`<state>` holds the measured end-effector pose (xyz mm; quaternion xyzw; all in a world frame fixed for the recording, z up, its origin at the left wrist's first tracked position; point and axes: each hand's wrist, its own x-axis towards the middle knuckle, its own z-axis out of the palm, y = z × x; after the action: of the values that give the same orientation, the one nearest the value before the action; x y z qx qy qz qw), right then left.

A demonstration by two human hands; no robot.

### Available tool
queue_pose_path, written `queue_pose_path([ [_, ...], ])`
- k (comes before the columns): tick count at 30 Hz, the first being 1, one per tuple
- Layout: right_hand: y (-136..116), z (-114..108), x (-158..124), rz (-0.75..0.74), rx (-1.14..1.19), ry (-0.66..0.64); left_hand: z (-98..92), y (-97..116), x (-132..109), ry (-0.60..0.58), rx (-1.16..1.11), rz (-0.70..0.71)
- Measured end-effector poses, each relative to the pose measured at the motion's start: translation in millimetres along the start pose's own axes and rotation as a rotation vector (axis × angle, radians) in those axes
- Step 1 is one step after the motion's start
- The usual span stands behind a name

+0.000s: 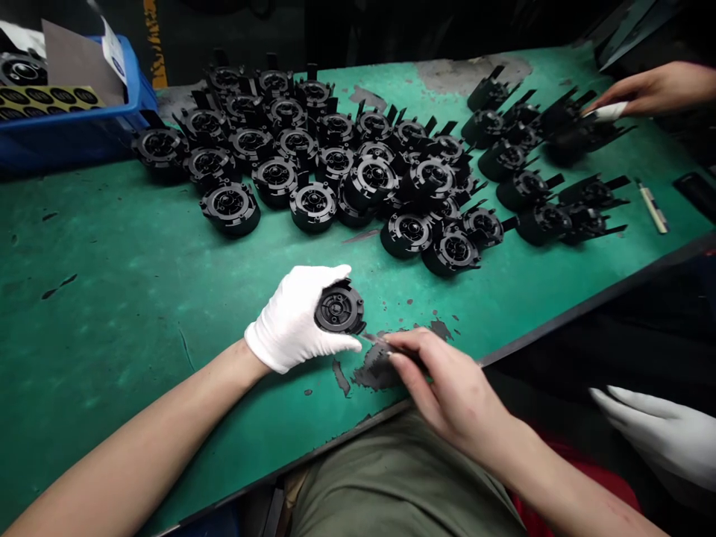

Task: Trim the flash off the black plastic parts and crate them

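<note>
In a white glove, my left hand point(299, 317) grips a round black plastic housing point(338, 308) just above the green tabletop, thumb and fingers curled round its side. Its ribbed round face points up toward me. My bare right hand point(439, 373) pinches a slim knife-like tool point(374, 339), whose thin tip reaches the housing's lower right edge. Most of the tool's handle is hidden in my fingers. Beyond my hands stands a crowd of similar black housings point(313, 203), some stacked on others, several with upright tabs.
A blue bin point(120, 119) holding a sheet of round labels point(50, 97) stands at the far left. On the right, a co-worker's hand point(654, 93) touches more housings; a white-gloved hand point(660, 429) is lower right. A pale pen-like tool point(653, 207) lies near the table's edge point(526, 339).
</note>
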<state>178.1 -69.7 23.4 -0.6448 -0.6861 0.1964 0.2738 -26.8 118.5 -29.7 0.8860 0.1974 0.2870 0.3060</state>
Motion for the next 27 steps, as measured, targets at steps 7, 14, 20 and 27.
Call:
queue_pose_path([
  [7,14.8,20.1,14.7,-0.034,0.015,-0.002,-5.3,3.6,4.7,0.001,0.065,0.067],
  [14,31.4,-0.3,27.9,-0.079,-0.163,0.017,2.9,2.0,-0.7,0.105,0.117,0.008],
  [20,17.2,1.7,26.5,-0.134,-0.297,0.029,4.1,3.8,-0.5,0.048,0.165,0.082],
  [27,13.7,1.8,32.4,-0.171,-0.447,0.055,1.0,4.9,1.5,-0.048,0.155,0.021],
])
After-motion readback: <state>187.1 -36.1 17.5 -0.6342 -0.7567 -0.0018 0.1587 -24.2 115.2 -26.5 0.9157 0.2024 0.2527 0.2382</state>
